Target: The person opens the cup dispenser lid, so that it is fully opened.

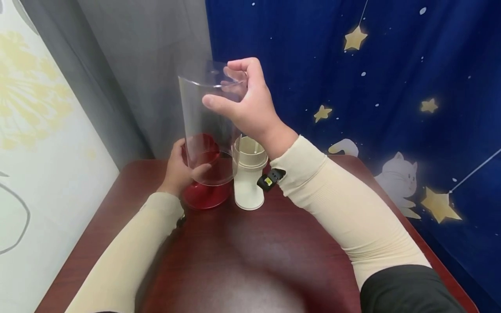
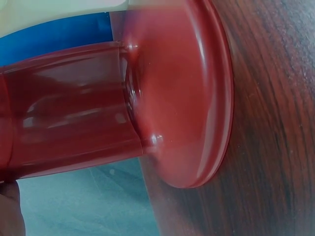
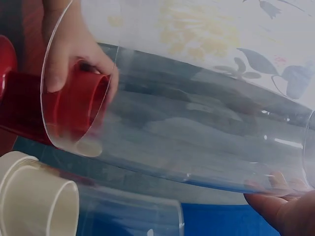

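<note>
A large clear plastic cylinder (image 1: 209,126) is held up, slightly tilted, by my right hand (image 1: 254,102), whose thumb and fingers grip it near the upper rim. My left hand (image 1: 178,171) grips the collar of a glossy red stand (image 1: 207,200), which has a wide round foot (image 2: 182,98) on the table. The cylinder's lower end is in front of the red collar (image 3: 83,101) in the right wrist view; whether they touch I cannot tell. Just right of the red stand is a cream stand (image 1: 249,191) with an open round collar (image 3: 42,201).
Beside the cream collar, the right wrist view shows a second clear tube (image 3: 135,214). The dark red wooden table (image 1: 219,261) ends at a back edge near grey and blue curtains (image 1: 282,78). A patterned white wall (image 1: 39,108) is on the left.
</note>
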Action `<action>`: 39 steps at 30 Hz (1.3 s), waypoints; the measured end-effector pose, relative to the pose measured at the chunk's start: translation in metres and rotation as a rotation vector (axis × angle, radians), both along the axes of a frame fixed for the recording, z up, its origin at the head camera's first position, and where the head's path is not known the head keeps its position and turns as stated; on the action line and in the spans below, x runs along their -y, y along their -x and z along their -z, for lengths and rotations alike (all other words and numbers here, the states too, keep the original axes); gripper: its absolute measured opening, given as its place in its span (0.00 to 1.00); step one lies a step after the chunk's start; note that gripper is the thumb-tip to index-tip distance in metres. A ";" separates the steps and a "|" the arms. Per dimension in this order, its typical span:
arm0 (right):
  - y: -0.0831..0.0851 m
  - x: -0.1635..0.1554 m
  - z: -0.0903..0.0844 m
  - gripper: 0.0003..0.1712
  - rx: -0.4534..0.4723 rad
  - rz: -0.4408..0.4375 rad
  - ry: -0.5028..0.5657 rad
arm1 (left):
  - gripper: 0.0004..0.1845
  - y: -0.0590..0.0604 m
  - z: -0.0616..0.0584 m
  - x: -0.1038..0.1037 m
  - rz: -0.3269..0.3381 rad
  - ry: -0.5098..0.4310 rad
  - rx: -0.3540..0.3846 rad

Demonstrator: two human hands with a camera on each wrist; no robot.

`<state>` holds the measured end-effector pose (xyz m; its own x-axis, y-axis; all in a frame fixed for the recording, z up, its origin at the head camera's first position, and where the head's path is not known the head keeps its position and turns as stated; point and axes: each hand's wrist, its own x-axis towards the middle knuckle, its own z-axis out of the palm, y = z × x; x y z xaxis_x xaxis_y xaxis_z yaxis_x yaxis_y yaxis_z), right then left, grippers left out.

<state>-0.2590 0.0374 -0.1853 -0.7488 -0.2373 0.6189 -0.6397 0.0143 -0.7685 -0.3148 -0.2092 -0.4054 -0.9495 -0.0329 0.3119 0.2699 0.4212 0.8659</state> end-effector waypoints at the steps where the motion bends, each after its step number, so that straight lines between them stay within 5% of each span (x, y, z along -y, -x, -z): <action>1: 0.000 -0.001 0.002 0.42 0.001 -0.004 0.000 | 0.58 -0.001 -0.001 0.000 -0.004 -0.011 0.021; 10: -0.011 -0.017 0.023 0.42 0.008 -0.078 0.039 | 0.61 -0.001 0.001 -0.001 -0.011 -0.021 0.052; 19: -0.026 -0.038 0.049 0.44 0.012 -0.120 0.005 | 0.56 0.009 0.008 -0.001 -0.011 0.005 -0.064; 30: -0.033 -0.060 0.074 0.63 0.003 -0.092 -0.037 | 0.53 0.013 0.011 0.002 -0.023 0.029 -0.127; 36: -0.037 -0.075 0.090 0.62 0.007 -0.105 -0.003 | 0.53 0.011 0.012 0.001 -0.022 0.032 -0.122; 39: -0.040 -0.084 0.097 0.53 0.029 -0.094 0.019 | 0.53 0.011 0.012 -0.001 -0.017 0.030 -0.129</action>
<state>-0.2194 0.1217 -0.2825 -0.7413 -0.2959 0.6024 -0.6151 -0.0598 -0.7862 -0.3261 -0.2087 -0.4176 -0.9010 -0.0372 0.4321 0.3705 0.4522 0.8114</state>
